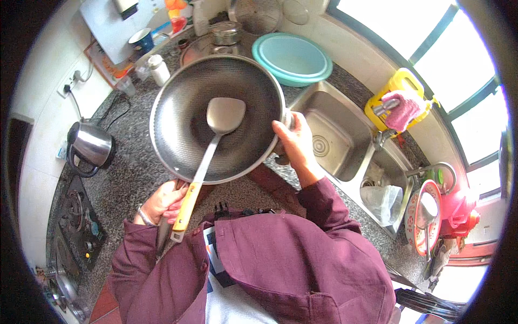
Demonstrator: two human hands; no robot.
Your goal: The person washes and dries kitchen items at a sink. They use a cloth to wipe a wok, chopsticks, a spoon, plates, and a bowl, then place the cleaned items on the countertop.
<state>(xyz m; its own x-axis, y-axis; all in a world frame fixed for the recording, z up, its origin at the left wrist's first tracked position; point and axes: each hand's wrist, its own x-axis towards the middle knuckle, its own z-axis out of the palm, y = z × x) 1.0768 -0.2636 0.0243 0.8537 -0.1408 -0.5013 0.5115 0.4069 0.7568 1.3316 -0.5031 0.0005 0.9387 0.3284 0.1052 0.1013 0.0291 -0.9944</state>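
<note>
Before me a large dark wok (pixel 182 137) with a bright rim is held up above the speckled counter. A metal wok spatula (pixel 226 115) lies in it, its yellow handle reaching over the near rim. My left hand (pixel 166 202) is closed at the near left, around the wok's long handle, which is partly hidden; the spatula's handle passes over its fingers. My right hand (pixel 297 146) grips the small side handle at the right rim, with the thumb on top.
A steel electric kettle (pixel 95 143) stands on the left, with a stove (pixel 75 227) nearer me. Behind the wok are a white bottle (pixel 159 71) and a teal basin (pixel 293 56). On the right are a double steel sink (pixel 332 125), a yellow jug (pixel 404 83) and a patterned enamel basin (pixel 412 218).
</note>
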